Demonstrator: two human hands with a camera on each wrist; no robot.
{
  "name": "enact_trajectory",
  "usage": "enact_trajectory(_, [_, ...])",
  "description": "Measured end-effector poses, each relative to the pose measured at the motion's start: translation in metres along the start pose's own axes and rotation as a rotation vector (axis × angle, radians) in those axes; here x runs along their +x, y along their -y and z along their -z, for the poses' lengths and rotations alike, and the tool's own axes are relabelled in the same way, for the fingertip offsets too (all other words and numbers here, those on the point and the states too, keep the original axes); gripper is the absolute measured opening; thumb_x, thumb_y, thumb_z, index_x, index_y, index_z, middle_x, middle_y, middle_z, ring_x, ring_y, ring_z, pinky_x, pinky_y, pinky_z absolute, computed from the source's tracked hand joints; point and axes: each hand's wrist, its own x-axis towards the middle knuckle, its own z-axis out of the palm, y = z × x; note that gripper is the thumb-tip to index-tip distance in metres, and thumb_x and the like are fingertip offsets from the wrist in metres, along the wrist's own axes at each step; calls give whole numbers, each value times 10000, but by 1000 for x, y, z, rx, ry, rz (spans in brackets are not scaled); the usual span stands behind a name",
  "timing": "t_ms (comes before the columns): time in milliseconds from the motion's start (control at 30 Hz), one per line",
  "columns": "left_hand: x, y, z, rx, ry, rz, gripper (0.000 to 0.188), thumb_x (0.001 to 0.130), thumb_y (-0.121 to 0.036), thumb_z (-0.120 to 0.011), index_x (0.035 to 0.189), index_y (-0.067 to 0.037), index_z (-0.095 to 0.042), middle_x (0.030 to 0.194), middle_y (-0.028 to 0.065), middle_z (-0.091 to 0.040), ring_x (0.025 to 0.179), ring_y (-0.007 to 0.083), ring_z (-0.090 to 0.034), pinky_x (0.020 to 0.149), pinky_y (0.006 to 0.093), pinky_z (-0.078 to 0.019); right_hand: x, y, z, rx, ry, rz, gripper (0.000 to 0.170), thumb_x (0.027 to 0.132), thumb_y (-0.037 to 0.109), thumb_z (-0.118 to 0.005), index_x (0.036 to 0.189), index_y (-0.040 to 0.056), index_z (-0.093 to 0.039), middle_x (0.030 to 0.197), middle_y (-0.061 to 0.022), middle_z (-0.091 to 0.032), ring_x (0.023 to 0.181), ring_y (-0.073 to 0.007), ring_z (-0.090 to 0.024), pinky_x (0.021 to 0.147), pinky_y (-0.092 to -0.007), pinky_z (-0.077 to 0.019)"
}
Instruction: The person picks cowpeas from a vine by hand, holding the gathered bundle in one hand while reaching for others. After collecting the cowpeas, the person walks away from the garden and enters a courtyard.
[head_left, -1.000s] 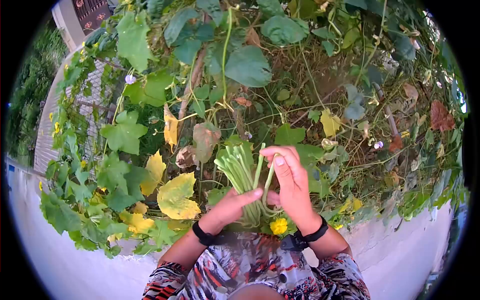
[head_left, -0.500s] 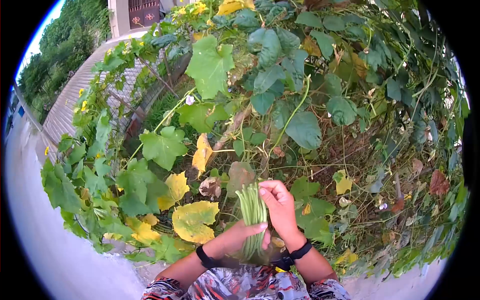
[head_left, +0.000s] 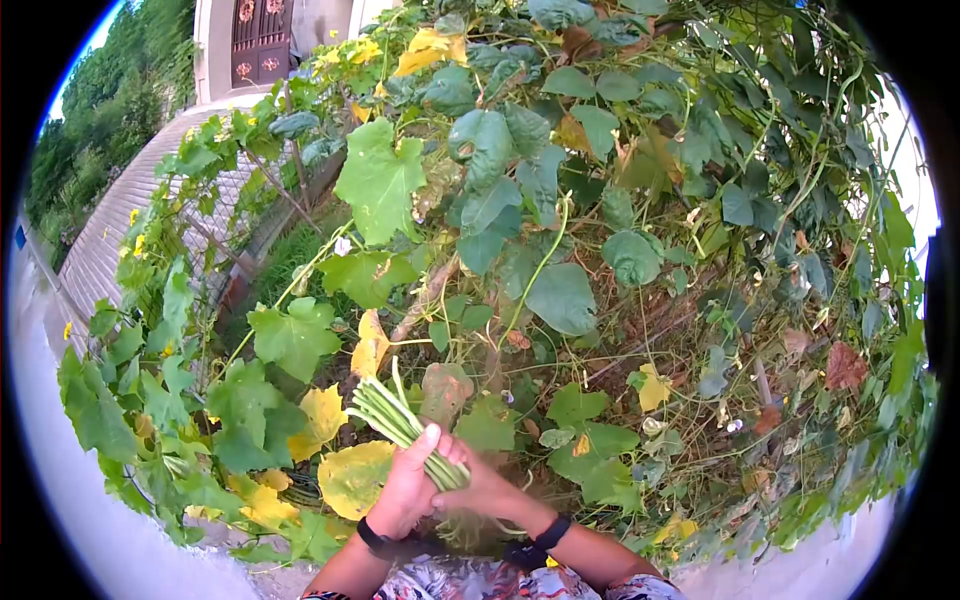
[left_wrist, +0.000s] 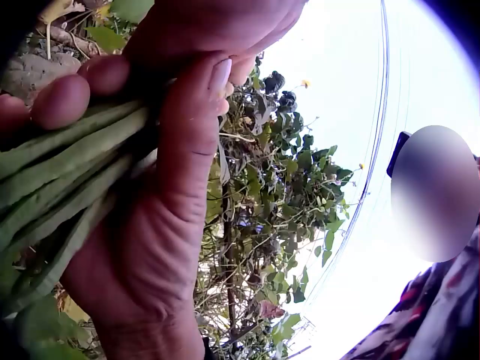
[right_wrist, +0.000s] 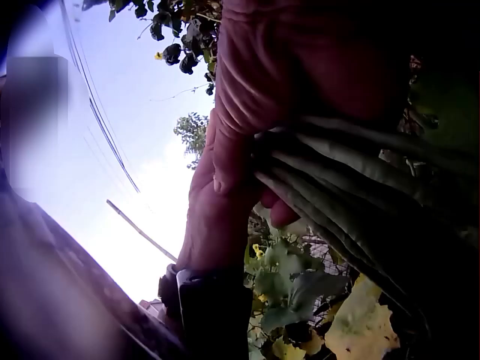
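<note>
A bundle of long green beans [head_left: 392,412] slants up and to the left in the head view, its upper ends loosely fanned. My left hand [head_left: 402,492] grips the lower part, its thumb lying along the bundle. From the other side my right hand [head_left: 478,482] also grips the beans, overlapping the left. In the left wrist view the beans [left_wrist: 67,176] run out beside the palm of the left hand [left_wrist: 150,232]. The right wrist view has the right hand [right_wrist: 262,67] above and the bundle [right_wrist: 352,180] in shadow. The beans' lower ends are mostly hidden.
Leafy vines fill the space ahead, with a large green leaf [head_left: 380,180], a yellow leaf [head_left: 352,478] near the hands and a hanging bean pod [head_left: 545,262]. Dry stems [head_left: 660,350] tangle at right. A paved slope [head_left: 130,220] leads to a gate [head_left: 260,40] at back left.
The right hand has moved from the beans' upper ends down to the lower bundle, beside the left hand. The bundle has shifted left and now tilts left. The head view has swung too.
</note>
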Motion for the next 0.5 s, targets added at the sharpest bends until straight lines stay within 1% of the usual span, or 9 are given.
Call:
enact_trajectory(67, [2,-3,1,17,-11,-101,234,882,-248,-626,897,-100,-446,765,47,-527,758,190,-537,805,378,-469,-1,-6,5,184,119,-121,744,776,137,-726,1371,-2,-301,1212,-54,-482,1098,-133,-443,938,-294,-390])
enact_trajectory(100, [5,-9,-2,83,-14,-168,237,891,-264,-609,901,-89,-448,749,50,-524,786,193,-547,872,406,-458,-5,-1,9,193,216,-301,616,785,144,-714,1298,-7,-411,1129,-46,-524,987,-101,-500,871,-275,-429])
enact_trajectory(167, [6,-22,-11,251,-42,-335,248,909,-286,-575,869,-84,-438,730,49,-528,717,201,-566,857,419,-485,-13,-18,3,351,222,-373,555,803,155,-694,1274,4,-441,1026,-18,-558,852,-81,-529,752,-246,-461])
enact_trajectory(267, [0,-40,-15,273,108,-353,261,929,-294,-538,828,-83,-421,680,42,-507,606,200,-560,727,395,-526,-20,-9,2,315,245,-269,521,816,143,-671,1272,21,-452,958,3,-565,765,-64,-522,650,-214,-453])
enact_trajectory(300, [-4,-47,-22,215,111,-366,263,937,-282,-526,801,-96,-398,633,27,-461,512,173,-507,589,348,-515,-22,-4,-1,222,207,-215,484,824,146,-659,1257,36,-472,899,21,-559,750,-51,-515,631,-205,-443])
enact_trajectory(367, [-8,-62,-21,181,96,-440,264,939,-286,-525,803,-104,-391,613,12,-415,505,146,-468,535,314,-473,-27,-5,1,164,185,-350,473,827,150,-657,1249,31,-478,859,29,-550,722,-41,-507,617,-201,-438])
enact_trajectory(400, [-10,-64,-30,212,0,-487,251,964,-289,-479,790,-132,-389,601,-25,-353,480,104,-382,516,274,-411,-32,3,1,260,139,-352,463,833,162,-651,1241,27,-481,868,32,-559,703,-35,-501,609,-199,-434])
enact_trajectory(433, [-12,-67,-29,167,-56,-469,247,970,-274,-470,783,-134,-389,611,-32,-354,491,96,-376,508,261,-389,-31,0,7,171,219,-366,537,798,173,-688,1270,33,-473,1065,-14,-589,929,-73,-536,800,-256,-471])
enact_trajectory(500, [-13,-76,-21,55,-74,-483,242,972,-279,-471,790,-133,-408,615,-38,-354,494,87,-370,507,257,-382,-35,0,9,-75,206,-299,518,797,188,-689,1245,30,-483,992,-32,-608,874,-87,-552,757,-269,-480])
